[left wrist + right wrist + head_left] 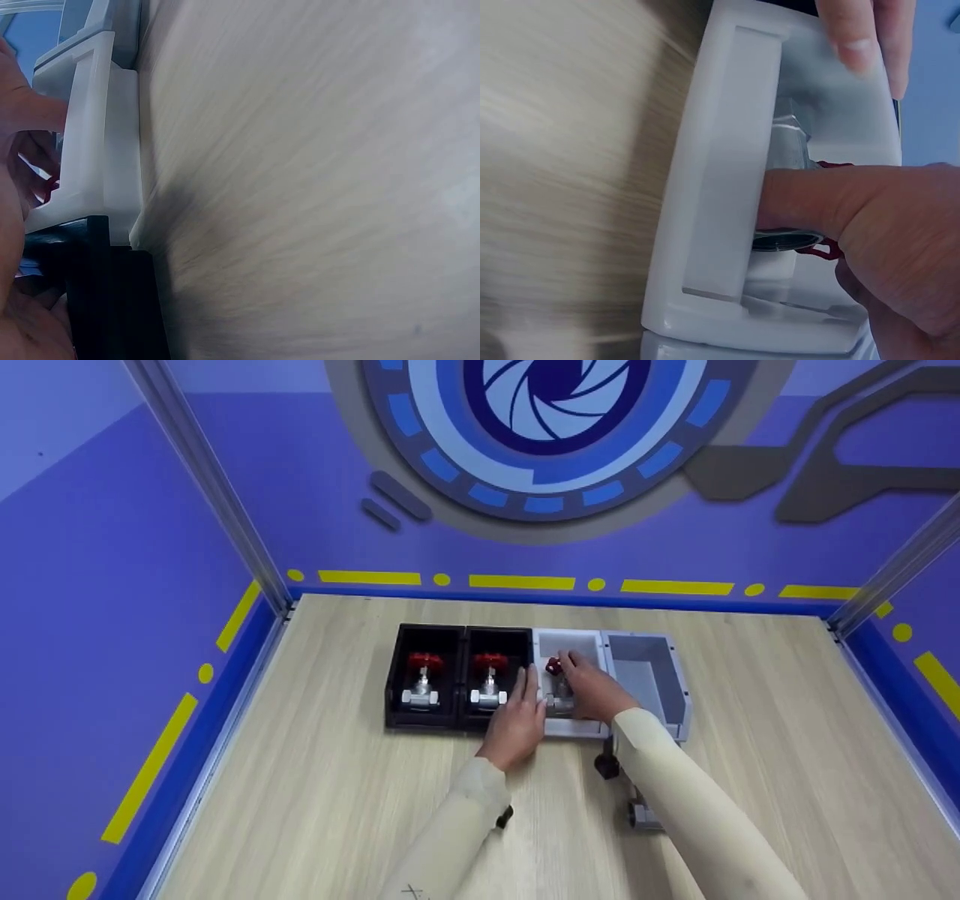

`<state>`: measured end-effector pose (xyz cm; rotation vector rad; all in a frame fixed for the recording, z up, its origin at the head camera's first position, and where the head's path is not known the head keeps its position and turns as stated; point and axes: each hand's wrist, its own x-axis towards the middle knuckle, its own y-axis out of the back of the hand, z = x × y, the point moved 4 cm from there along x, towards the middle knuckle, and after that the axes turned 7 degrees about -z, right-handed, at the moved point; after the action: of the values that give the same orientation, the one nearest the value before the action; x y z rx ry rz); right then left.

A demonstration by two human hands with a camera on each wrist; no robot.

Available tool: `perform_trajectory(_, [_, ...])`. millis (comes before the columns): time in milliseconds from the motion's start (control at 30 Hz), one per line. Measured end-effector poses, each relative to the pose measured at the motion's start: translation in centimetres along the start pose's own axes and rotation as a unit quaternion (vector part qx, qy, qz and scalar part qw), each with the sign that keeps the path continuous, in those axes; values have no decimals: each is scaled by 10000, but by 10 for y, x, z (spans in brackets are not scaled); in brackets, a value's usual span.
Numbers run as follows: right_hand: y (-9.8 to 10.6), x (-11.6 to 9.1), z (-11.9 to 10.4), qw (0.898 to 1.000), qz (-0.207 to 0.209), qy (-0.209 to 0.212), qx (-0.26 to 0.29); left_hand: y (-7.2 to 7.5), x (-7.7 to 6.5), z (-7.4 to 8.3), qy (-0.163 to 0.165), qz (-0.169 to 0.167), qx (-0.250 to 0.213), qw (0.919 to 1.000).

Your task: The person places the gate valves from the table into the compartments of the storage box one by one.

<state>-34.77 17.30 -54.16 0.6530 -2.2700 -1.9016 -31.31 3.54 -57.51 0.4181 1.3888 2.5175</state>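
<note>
My right hand reaches into the white bin and grips a metal valve with a red handwheel. In the right wrist view the thumb lies across the valve's body, hiding part of it. My left hand rests with fairly straight fingers over the wall between the white bin and the neighbouring black bin. Upright in that black bin stands another valve with a red handwheel. A similar valve stands in the leftmost black bin.
A grey bin adjoins the white one on the right, completing the row on the wooden table. Partly under my right sleeve lies a metal fitting; a black knob-like piece shows near it. Blue panels enclose the table.
</note>
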Motion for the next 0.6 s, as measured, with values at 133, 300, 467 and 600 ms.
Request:
perform_trajectory(133, [0,0,-3,9999,135,-8,-72,0,0,0,-37,52,22,10000])
perform_trajectory(300, [-2,0,-5,9997,238,-80,-74,1,0,-1,-38,104,34,9999])
perform_trajectory(467, [-5,2,-3,9991,411,-32,-114,0,0,-1,-100,179,56,9998])
perform_trajectory(600, [-6,2,-3,9992,400,-36,-64,0,0,-1,-74,153,48,9998])
